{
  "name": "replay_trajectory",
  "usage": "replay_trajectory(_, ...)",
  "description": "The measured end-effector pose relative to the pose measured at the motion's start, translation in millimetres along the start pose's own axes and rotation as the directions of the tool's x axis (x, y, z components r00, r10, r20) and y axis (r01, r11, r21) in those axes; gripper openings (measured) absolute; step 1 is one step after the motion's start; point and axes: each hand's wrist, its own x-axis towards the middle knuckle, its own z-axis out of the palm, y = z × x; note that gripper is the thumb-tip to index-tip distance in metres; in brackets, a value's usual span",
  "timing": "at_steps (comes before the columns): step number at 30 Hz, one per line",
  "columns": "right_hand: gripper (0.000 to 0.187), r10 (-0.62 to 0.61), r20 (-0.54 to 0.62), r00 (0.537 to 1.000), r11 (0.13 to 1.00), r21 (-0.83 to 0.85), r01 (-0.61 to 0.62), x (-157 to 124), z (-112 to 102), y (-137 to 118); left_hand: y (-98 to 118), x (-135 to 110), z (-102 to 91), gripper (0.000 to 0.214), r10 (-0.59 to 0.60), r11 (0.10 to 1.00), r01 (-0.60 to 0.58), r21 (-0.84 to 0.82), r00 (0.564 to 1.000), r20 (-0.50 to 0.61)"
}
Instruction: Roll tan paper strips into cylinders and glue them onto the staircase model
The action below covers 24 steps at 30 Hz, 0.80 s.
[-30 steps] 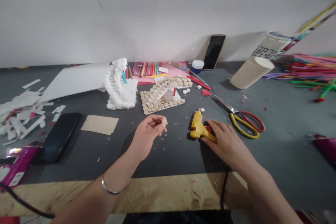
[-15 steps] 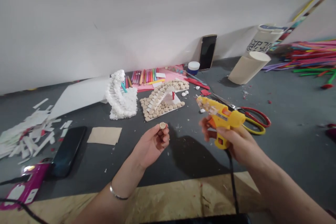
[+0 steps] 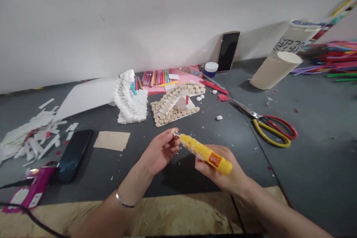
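A grey work table (image 3: pixel 195 128) against a white wall (image 3: pixel 167 15) lies strewn with craft supplies, seen from the maker's own head. At its centre, a model arch (image 3: pixel 174 106) of tan paper discs sits on a flat board. In front of the model, a left hand (image 3: pixel 158 152) pinches a small tan disc (image 3: pixel 175 132) at the fingertips, fingers curled inward so that the disc stands clear of the palm with its edge exposed. Just beside it, a right hand (image 3: pixel 220 169) grasps a yellow hot glue gun (image 3: pixel 205 153), fingers wrapped beneath the body, and turns it on its side, apparently to bring the nozzle to the disc. Whether nozzle and disc actually touch cannot be told. Both hands are raised above the table, leaving the work free of the scattered scraps. Left of the model stands a white paper-strip spiral (image 3: pixel 131 100); behind the model lie marker pens (image 3: pixel 156 78); right of it rest red-and-yellow-handled scissors (image 3: pixel 272 130), their blades closed.
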Motion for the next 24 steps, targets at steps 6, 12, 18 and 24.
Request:
replay_trajectory(6,0.042,-0.024,-0.028,0.999,0.996,-0.082,0.021,-0.2,0.1,4.5,1.5,-1.6,4.0,0.018,-0.018,1.000,0.018,-0.013,1.000,0.014)
replay_trajectory(12,0.044,-0.019,-0.032,0.999,0.995,-0.099,0.015,-0.9,1.6,6.2,2.1,-2.4,3.2,0.018,-0.017,0.999,0.019,-0.042,0.999,0.047)
replay_trajectory(18,0.044,-0.028,-0.035,0.999,0.992,-0.122,0.023,-1.3,2.0,5.3,3.6,-3.1,5.3,0.017,-0.017,0.997,0.016,-0.074,1.000,-0.001)
replay_trajectory(24,0.043,-0.033,-0.055,0.998,0.989,-0.144,0.024,-1.2,2.4,5.4,4.2,-2.5,4.4,0.018,-0.026,0.996,0.030,-0.089,0.999,0.042)
